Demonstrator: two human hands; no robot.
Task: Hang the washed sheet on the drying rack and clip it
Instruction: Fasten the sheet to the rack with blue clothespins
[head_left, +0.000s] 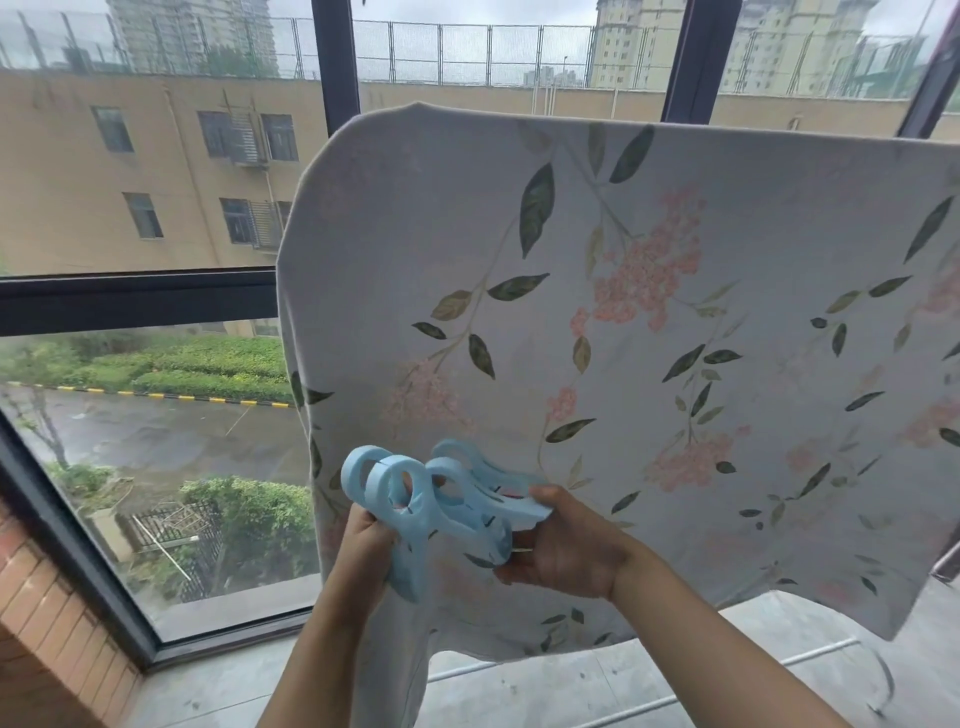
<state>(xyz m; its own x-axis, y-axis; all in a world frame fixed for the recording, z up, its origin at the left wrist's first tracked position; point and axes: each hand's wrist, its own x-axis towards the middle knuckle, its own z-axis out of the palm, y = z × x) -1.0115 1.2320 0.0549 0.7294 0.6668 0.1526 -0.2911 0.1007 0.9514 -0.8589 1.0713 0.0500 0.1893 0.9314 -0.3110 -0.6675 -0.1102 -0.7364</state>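
The washed sheet (649, 364), pale grey with pink flowers and green leaves, hangs draped over the drying rack, whose top bar is hidden under the fabric. Its lower edge hangs just above the floor. In front of the sheet's lower left part, my left hand (363, 551) grips a bunch of large light-blue plastic clips (415, 499) by their handles. My right hand (566, 545) holds the tail of one clip (519, 506) in the same bunch. The clips are off the sheet.
A big dark-framed window (156, 301) stands right behind the sheet, with buildings and a road outside. A brick wall (47, 623) is at the lower left. Thin white rack legs (810, 652) cross the grey floor at the lower right.
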